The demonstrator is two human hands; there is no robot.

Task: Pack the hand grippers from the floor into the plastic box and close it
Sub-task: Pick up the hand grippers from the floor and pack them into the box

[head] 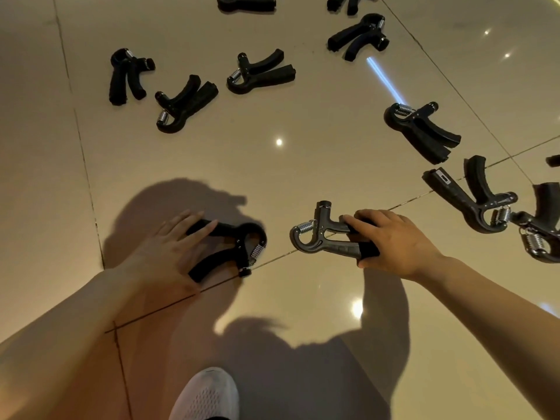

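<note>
The floor (303, 165) is glossy beige tile crossed by dark grout lines, with lamp glints and the person's shadow on it. Black hand grippers lie scattered across its far and right parts; no plastic box shows in this view.

A white shoe (206, 395) stands at the near edge, between the two bare forearms.

The right hand (394, 241) reaches down at mid-right. Its fingers curl over the two handles of a grey gripper (321, 234) and its thumb tucks under the near handle, so it grasps that gripper. The spring and knob end stick out to the left of the hand, and the gripper sits on a grout line.

The left hand (169, 250) lies at mid-left with fingers nearly straight, spread loosely over the handles of a black gripper (233, 247). The fingertips rest on the far handle and the palm covers part of the near one. The hand touches it without closing round it. The spring end points right, toward the grey gripper, the two being near but apart.

Toward the floor's right edge, a gripper with a label (472, 198) lies beside another (542, 225), their spring ends touching or nearly so. Farther off lies one more (424, 131). At the far left sit three more: one (127, 74), a second (185, 104) and a third (260, 71). Another (359, 36) lies near the far edge, where two more are cut off by the frame.
</note>
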